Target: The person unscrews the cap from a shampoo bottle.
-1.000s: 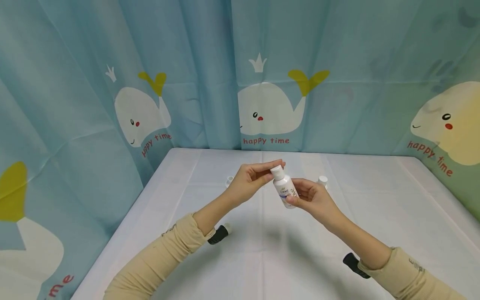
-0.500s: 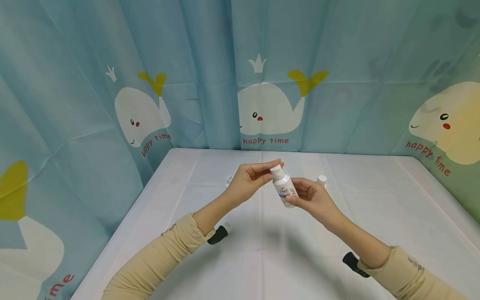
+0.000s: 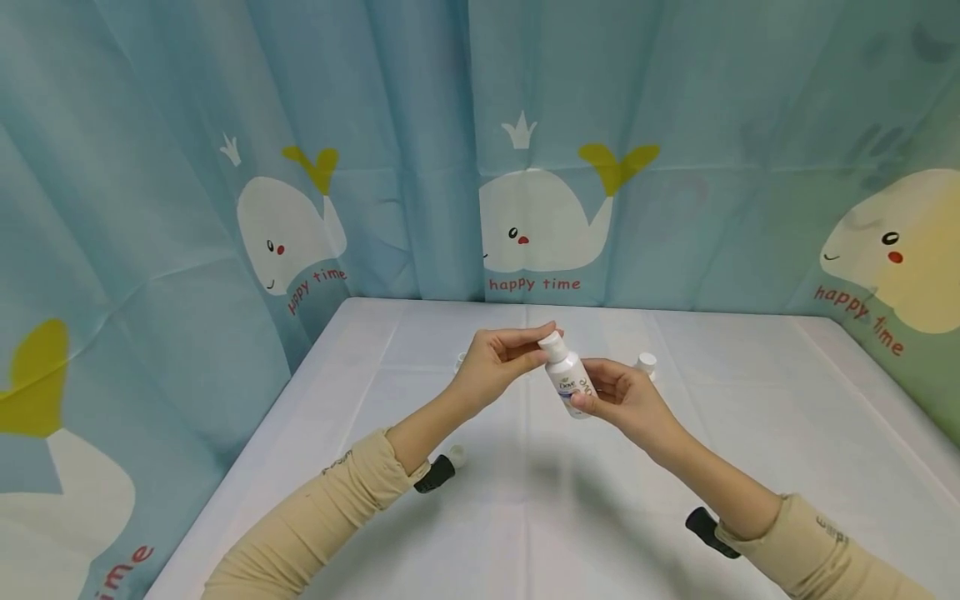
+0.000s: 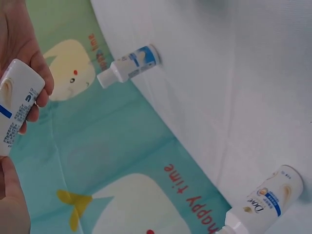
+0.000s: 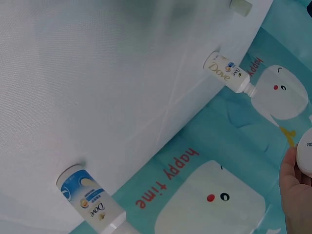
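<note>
A small white Dove bottle (image 3: pixel 570 379) hangs tilted above the table, its cap end pointing up and to the left. My right hand (image 3: pixel 633 406) grips its body, thumb across the front. At the top, the fingers and thumb of my left hand (image 3: pixel 497 365) pinch the white cap (image 3: pixel 553 345). In the left wrist view the bottle's flat base and side (image 4: pixel 22 95) show between both hands. Only its rounded base (image 5: pixel 306 153) appears at the right edge of the right wrist view, beside my right hand's fingers.
A bottle (image 5: pixel 226 73) with a bare threaded neck stands behind my left hand. Another, capped and blue-labelled (image 4: pixel 134 65), stands behind my right. A loose white cap (image 3: pixel 456 456) lies by the black left wrist strap (image 3: pixel 435 474). Whale-print curtain (image 3: pixel 420 167) borders the white table (image 3: pixel 600 517).
My left hand has shifted very slightly left and hides more of the uncapped bottle behind it. Both hands keep their hold, and the view has tilted a little.
</note>
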Motion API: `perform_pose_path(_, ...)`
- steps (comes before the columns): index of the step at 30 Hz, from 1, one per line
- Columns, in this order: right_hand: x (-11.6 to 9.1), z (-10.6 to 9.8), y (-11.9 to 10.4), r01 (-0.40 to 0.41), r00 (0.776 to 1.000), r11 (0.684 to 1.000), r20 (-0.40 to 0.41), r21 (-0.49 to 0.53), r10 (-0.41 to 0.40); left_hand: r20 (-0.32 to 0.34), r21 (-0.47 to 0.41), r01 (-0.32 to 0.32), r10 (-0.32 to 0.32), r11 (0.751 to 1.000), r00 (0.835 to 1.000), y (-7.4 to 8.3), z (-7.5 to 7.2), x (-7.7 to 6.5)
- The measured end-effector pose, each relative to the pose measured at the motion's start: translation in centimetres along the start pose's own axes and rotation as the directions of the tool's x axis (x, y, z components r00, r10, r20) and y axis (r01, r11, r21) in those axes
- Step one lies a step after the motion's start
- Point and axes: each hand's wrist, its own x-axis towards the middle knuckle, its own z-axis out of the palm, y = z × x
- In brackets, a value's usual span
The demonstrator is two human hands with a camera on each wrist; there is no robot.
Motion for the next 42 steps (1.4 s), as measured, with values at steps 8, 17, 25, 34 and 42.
perform_pose_path(8, -0.06, 0.05, 0.06, -0.001, 1.000, 1.000, -0.004, 0.008, 0.001, -0.049, 0.007, -0.001, 0.002, 1.000, 0.999, 0.14, 0.08, -0.01)
perform_pose_path(17, 0.01, 0.08, 0.05, 0.005, 1.000, 1.000, -0.004, 0.008, -0.005, -0.064, -0.001, -0.030, 0.030, 1.000, 0.997, 0.03, 0.39, 0.37)
perform_pose_path(25, 0.05, 0.15, -0.19, -0.008, 1.000, 1.000, -0.004, 0.012, 0.008, -0.104, 0.011, -0.020, 0.021, 1.000, 0.994, 0.27, 0.77, 0.53)
perform_pose_path(34, 0.23, 0.13, -0.28, -0.012, 1.000, 1.000, -0.012, 0.007, 0.012, -0.112, -0.004, 0.043, -0.043, 0.999, 0.993, 0.38, 0.89, 0.51)
perform_pose_path(42, 0.03, 0.00, -0.63, -0.017, 1.000, 1.000, -0.019, 0.000, 0.017, 0.002, -0.028, -0.043, 0.043, 0.999, 0.999, 0.09, 0.07, 0.26)
